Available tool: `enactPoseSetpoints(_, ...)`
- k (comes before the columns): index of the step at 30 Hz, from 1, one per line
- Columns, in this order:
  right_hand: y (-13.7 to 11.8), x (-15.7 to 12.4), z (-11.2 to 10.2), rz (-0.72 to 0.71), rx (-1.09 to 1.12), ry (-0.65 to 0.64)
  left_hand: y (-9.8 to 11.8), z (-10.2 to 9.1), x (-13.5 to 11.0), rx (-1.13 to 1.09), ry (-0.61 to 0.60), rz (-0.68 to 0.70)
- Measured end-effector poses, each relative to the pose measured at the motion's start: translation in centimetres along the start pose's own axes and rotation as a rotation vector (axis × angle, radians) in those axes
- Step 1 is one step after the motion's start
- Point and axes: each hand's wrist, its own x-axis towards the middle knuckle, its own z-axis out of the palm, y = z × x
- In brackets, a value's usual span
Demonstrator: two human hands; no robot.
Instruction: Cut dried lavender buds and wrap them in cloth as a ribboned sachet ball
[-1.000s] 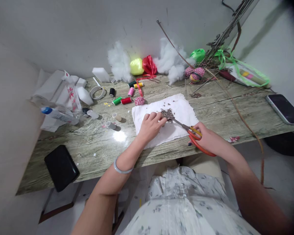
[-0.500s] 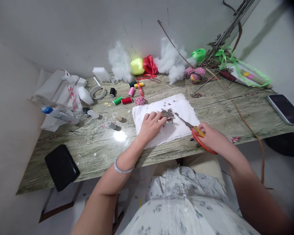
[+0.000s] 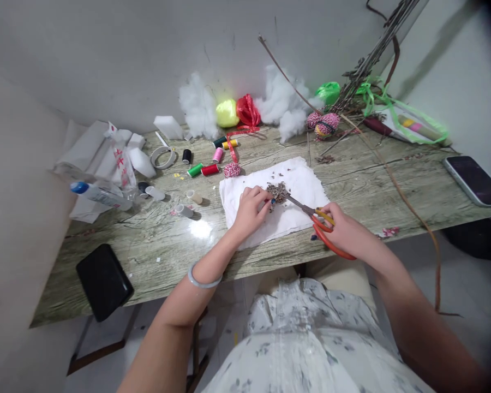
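Observation:
My right hand (image 3: 340, 226) is closed around the handles of a pair of scissors (image 3: 309, 210), one handle orange-red and the other yellow. Their blades point left, and the tips reach into a small heap of chopped dried plant bits (image 3: 277, 191). The heap lies on a white cloth (image 3: 298, 172) with a frayed edge. At the heap's near left side is my left hand (image 3: 251, 210), its fingers bent and the thumb and fingertips drawn together. What they pinch, if anything, is too small to make out.
Thread spools (image 3: 210, 170), a red-white twine ball (image 3: 232, 170) and small vials (image 3: 184, 210) lie left of the cloth. White stuffing (image 3: 198, 106) stands against the wall. A long brown stem (image 3: 396, 183) arches over the right side, near a phone (image 3: 474, 180). A black case (image 3: 104, 282) overhangs the front edge.
The scissors have moved left, bringing their tips into the plant bits. My left hand stays beside the heap, with its thumb now more visible. The view has shifted slightly.

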Motion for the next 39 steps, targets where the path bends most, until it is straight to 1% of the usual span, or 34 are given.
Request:
enactPoseSetpoints(4, -0.4, -0.1, -0.2, -0.022, -0.011, 0.035, -0.1, 0.1, -0.1, 0.012, -0.007, 0.003)
enactPoseSetpoints(8, -0.7, -0.2, -0.5, -0.018, -0.091, 0.065, -0.2, 0.2, -0.1, 0.019, -0.008, 0.004)
enactPoseSetpoints(14, -0.3, 0.0, -0.7, -0.049, -0.142, 0.075, -0.2, 0.1, 0.0, 0.022, -0.003, -0.002)
enactPoseSetpoints(18, 0.2, 0.0, -0.6, 0.0, -0.143, 0.104, -0.3, 0.2, 0.0, 0.028, -0.008, -0.013)
enactPoseSetpoints(24, 0.1, -0.2, -0.2, -0.008, -0.002, 0.019, -0.3, 0.2, -0.1, 0.043, -0.014, -0.024)
enactPoseSetpoints(27, 0.0, -0.2, -0.1, -0.017, 0.032, -0.002, -0.2, 0.2, -0.1, 0.067, -0.011, -0.015)
enactPoseSetpoints(34, -0.3, 0.0, -0.2, 0.005, -0.071, 0.026, 0.0, 0.1, -0.1, 0.069, -0.009, -0.016)
enactPoseSetpoints(39, -0.9, -0.1, -0.4, -0.015, -0.081, 0.021, 0.0, 0.2, -0.1, 0.067, 0.003, -0.006)
